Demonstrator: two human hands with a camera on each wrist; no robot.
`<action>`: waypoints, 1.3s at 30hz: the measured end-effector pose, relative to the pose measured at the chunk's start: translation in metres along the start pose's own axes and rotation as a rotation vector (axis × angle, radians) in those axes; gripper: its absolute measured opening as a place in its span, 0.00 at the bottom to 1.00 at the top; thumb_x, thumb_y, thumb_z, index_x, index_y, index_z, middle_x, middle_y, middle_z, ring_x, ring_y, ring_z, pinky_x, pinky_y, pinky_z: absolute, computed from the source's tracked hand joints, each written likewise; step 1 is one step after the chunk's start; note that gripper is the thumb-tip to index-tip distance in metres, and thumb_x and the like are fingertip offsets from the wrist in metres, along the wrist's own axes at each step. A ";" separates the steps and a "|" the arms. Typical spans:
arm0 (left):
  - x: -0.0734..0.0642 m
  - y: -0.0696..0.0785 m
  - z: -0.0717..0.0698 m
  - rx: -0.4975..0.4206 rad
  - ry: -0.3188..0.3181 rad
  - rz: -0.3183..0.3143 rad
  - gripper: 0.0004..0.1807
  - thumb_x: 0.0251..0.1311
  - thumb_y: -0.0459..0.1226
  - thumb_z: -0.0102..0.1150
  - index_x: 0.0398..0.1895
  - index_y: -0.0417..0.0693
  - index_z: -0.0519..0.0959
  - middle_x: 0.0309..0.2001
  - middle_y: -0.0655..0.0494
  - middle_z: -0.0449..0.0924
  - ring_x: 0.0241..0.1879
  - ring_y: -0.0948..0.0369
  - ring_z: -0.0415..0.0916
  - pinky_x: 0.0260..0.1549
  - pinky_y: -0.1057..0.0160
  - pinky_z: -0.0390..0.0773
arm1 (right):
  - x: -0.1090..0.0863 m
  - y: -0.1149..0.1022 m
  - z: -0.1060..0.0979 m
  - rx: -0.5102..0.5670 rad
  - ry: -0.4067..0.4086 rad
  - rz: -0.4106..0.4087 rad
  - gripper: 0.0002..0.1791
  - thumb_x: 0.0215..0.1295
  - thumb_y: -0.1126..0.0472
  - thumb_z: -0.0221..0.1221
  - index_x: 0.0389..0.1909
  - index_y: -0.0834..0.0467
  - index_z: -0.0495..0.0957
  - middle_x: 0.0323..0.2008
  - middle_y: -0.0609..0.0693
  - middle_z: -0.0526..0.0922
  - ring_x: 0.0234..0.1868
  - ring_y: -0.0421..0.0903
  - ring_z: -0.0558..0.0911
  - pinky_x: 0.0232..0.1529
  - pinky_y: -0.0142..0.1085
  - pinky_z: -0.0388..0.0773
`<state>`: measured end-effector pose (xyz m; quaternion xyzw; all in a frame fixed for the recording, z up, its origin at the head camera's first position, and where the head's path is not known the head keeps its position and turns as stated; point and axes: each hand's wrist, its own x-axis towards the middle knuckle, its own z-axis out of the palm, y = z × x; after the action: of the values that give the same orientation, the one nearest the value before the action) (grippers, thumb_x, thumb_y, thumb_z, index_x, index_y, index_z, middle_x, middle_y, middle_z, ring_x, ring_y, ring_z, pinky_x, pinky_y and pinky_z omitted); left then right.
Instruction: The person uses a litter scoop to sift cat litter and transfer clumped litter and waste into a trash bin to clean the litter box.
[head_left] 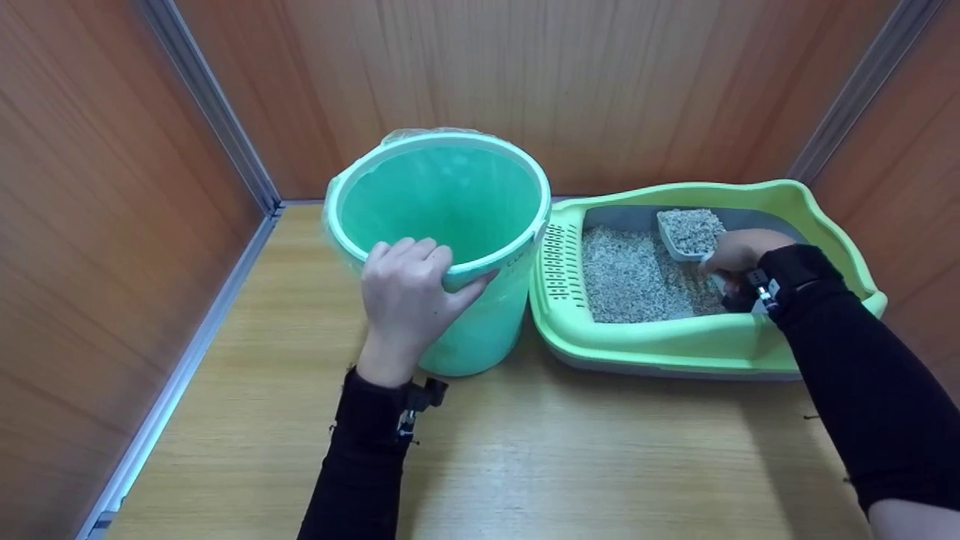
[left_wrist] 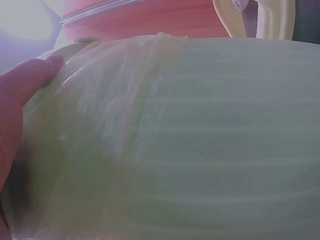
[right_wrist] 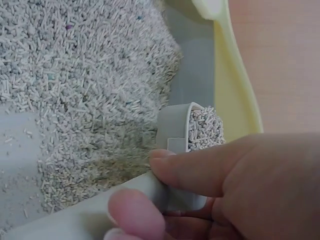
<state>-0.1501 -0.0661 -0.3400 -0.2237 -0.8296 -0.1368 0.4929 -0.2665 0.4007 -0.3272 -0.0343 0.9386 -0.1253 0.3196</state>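
Observation:
A green trash bin (head_left: 480,322), lined with a clear plastic bag (left_wrist: 115,100), stands tilted slightly toward the person. My left hand (head_left: 409,292) grips its near rim, fingers over the edge and thumb along the outside. To the right, my right hand (head_left: 739,251) holds a litter scoop (right_wrist: 172,125) by its pale handle, thumb pressed near the scoop's head. Litter pellets (head_left: 691,231) fill the scoop, which is above the litter box (head_left: 660,339). Grey litter (head_left: 622,277) covers much of the box's bottom, and a bare patch shows in the right wrist view.
Wood-grain panels (head_left: 562,82) with metal corner strips (head_left: 217,105) enclose the back and both sides. The light wooden floor (head_left: 570,457) stretches in front. The litter box's perforated ledge (head_left: 564,262) sits right beside the bin.

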 end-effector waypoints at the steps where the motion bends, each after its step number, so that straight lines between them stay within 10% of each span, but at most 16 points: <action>1: 0.000 -0.001 0.000 0.001 0.002 0.000 0.34 0.58 0.64 0.67 0.13 0.46 0.72 0.15 0.54 0.68 0.19 0.53 0.67 0.24 0.56 0.64 | -0.002 -0.001 -0.001 0.029 0.006 0.002 0.26 0.77 0.49 0.51 0.17 0.56 0.75 0.15 0.45 0.76 0.19 0.41 0.77 0.34 0.36 0.74; 13: 0.002 -0.001 -0.001 0.007 0.012 -0.001 0.35 0.57 0.64 0.68 0.13 0.46 0.70 0.15 0.55 0.67 0.18 0.54 0.65 0.24 0.55 0.63 | -0.034 -0.004 -0.023 0.110 0.094 -0.035 0.28 0.79 0.49 0.48 0.14 0.53 0.67 0.12 0.42 0.66 0.15 0.37 0.68 0.25 0.32 0.71; 39: 0.000 0.000 -0.004 0.013 0.004 -0.007 0.34 0.56 0.63 0.70 0.14 0.45 0.71 0.16 0.54 0.69 0.19 0.53 0.68 0.24 0.55 0.65 | -0.014 -0.002 0.060 0.158 0.634 -0.006 0.26 0.76 0.44 0.49 0.22 0.58 0.69 0.21 0.52 0.71 0.24 0.51 0.73 0.29 0.42 0.67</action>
<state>-0.1470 -0.0676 -0.3380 -0.2173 -0.8303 -0.1336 0.4954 -0.2187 0.3875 -0.3641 0.0286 0.9787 -0.2031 0.0126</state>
